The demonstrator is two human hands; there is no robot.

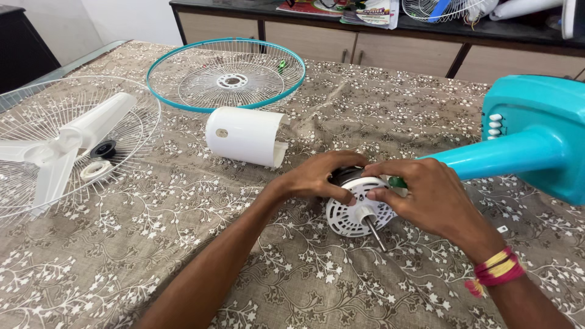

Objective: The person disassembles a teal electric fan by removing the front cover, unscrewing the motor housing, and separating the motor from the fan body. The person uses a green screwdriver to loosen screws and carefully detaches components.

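While the white cylindrical plastic motor cover (245, 135) already lay off beyond our fingertips, our left hand (317, 176) and right hand (429, 198) clamped the round white vented fan motor (359, 210); reassembly seemingly remained.

White fan motor (356, 213), shaft forward, on tablecloth.

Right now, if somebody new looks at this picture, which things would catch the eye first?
Most striking are the left hand and right hand, both closed around the white fan motor at the centre of the table, its metal shaft pointing toward the viewer. At the right lies the bright teal fan stand. At the left edge, a white fan blade rests in a white wire guard.
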